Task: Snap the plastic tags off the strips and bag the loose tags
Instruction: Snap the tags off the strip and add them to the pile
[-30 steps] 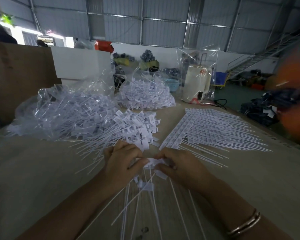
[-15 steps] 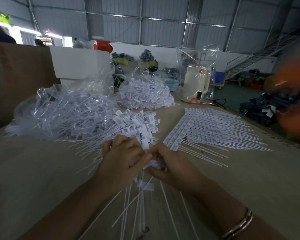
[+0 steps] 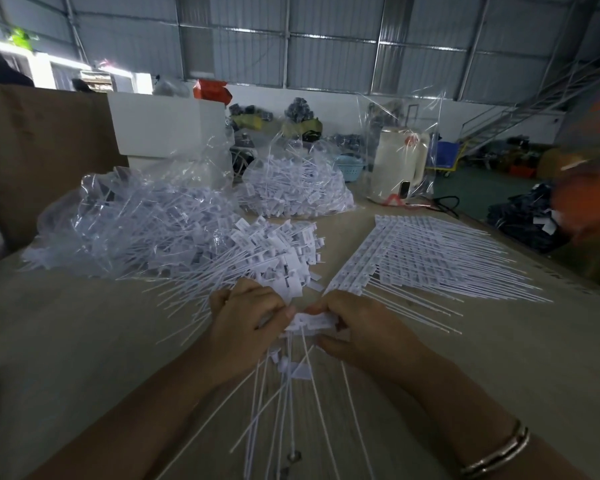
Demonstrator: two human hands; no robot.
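My left hand (image 3: 246, 320) and my right hand (image 3: 357, 327) meet at the table's middle, both pinching one strip of white plastic tags (image 3: 312, 322) between them. Its long thin tails (image 3: 291, 403) fan down toward me, and some loose tags hang below my left hand. A heap of loose tags (image 3: 267, 251) lies just beyond my hands. To the right, a flat stack of unbroken strips (image 3: 413, 258) is spread over the table. A clear bag full of tags (image 3: 129, 220) lies at the left, and a second filled bag (image 3: 295, 188) sits behind.
The wooden table (image 3: 84, 341) runs to an edge at the right. A brown cardboard wall (image 3: 32, 150) and a white box (image 3: 167, 129) stand at the back left. A white appliance in clear wrap (image 3: 399, 164) sits at the back right. Something orange and blurred (image 3: 589, 202) fills the right edge.
My hands closed together and then eased slightly apart on the strip. The tags in my left hand stay bunched, tails shifting a little.
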